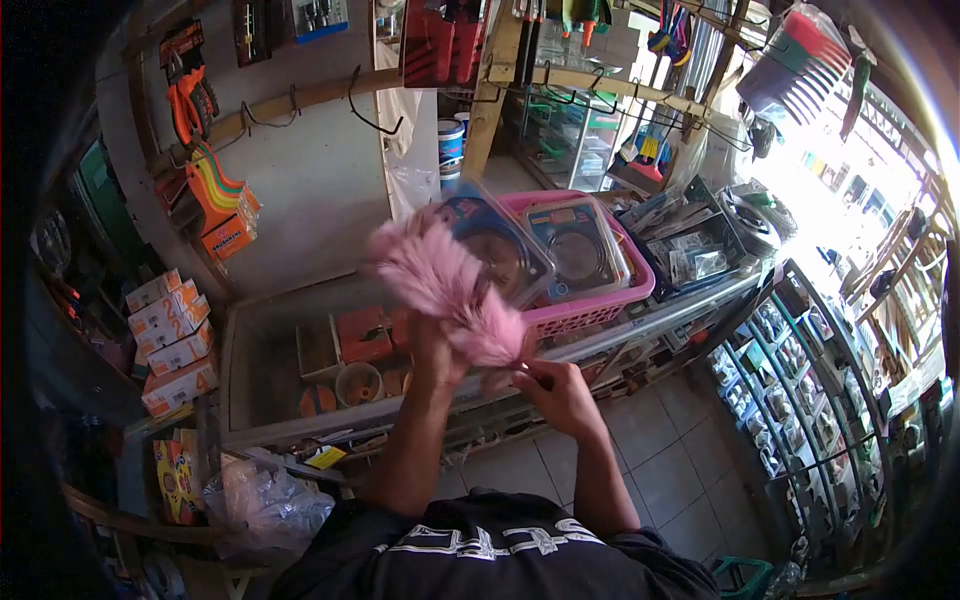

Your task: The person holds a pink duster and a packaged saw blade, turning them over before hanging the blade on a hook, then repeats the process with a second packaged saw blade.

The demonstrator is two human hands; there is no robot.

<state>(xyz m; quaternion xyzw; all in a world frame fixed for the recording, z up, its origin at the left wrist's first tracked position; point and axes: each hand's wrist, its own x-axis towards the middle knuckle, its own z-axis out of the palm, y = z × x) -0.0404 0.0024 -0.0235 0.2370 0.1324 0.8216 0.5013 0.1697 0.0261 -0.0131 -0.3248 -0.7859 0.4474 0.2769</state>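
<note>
A pink fluffy duster (445, 280) slants up and left across the middle of the view, partly smeared by motion. My right hand (563, 400) is closed on its thin handle, just below the fluff. My left hand (433, 355) is raised behind the duster's lower part, its fingers hidden there, so I cannot tell what they hold. Just beyond the fluff, a clear plastic package (515, 262) with a round coiled item leans at a tilt over the pink basket (590, 317). A similar package (577, 250) lies on the basket.
Below the basket runs a glass display counter (270, 385) with boxes and small parts inside. A dark tray (700, 245) of packaged goods stands right of the basket. Stacked boxes (175, 345) are at left, a rack of small packets (800, 380) at right. Hooks (375, 110) project overhead.
</note>
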